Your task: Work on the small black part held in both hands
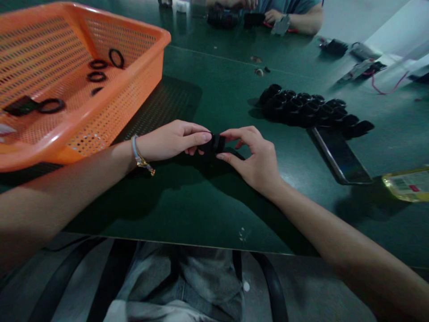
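Just above the green table, both hands meet on a small black cylindrical part. My left hand closes on its left end, the thumb lying along the top and the fingers curled beneath. From the right, my right hand pinches the other end between thumb and forefinger. The fingers cover much of the part, so its exact kind is not plain. Beyond my right hand stands a cluster of similar black tubular parts, packed together in rows.
An orange perforated basket at the left holds several black rings. A phone and a yellow-edged package lie at the right. Across the green table, another person's hands work among dark parts. Wired pieces lie far right.
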The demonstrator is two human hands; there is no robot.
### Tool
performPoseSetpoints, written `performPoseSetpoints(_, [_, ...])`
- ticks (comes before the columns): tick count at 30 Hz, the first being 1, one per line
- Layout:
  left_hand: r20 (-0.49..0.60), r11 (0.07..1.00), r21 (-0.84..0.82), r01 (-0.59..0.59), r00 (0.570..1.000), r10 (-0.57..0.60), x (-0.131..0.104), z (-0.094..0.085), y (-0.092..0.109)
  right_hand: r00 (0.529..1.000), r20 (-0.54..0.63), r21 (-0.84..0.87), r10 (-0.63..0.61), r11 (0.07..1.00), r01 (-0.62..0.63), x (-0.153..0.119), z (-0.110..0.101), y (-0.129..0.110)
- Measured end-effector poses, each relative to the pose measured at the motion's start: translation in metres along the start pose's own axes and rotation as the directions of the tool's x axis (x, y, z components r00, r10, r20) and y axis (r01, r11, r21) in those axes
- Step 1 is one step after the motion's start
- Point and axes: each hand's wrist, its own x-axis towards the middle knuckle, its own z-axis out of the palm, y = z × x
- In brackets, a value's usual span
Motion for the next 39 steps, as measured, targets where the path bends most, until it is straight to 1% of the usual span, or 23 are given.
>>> performPoseSetpoints(7, [-0.003, 1.0, -0.013, 0.001, 1.0, -0.001, 0.0002, 0.0007, 0.0, 1.0, 0.008, -0.008, 0.017, 1.0, -0.017, 0.0, -0.0005, 0.0008])
performPoseSetpoints(19, [-0.005, 1.0, -0.02, 0.009, 1.0, -0.009, 0.0001, 0.0003, 0.0002, 0.999, -0.004, -0.028, -0.041, 0.999, 0.041, -0.0006, -0.0007, 0.0012])
performPoseSetpoints(24, [-0.011, 0.999, -0.012, 0.029, 1.0, -0.029, 0.0004, 0.0007, 0.0016, 0.999, -0.022, -0.015, -0.03, 0.999, 0.03, -0.0003, -0.0002, -0.0004])
performPoseSetpoints(39, [-0.024, 1.0, 0.005, 0.013, 1.0, -0.013, 0.0001, 0.0009, -0.0007, 1.0, -0.008, -0.032, -0.021, 0.999, 0.021, -0.0007, -0.0003, 0.0001])
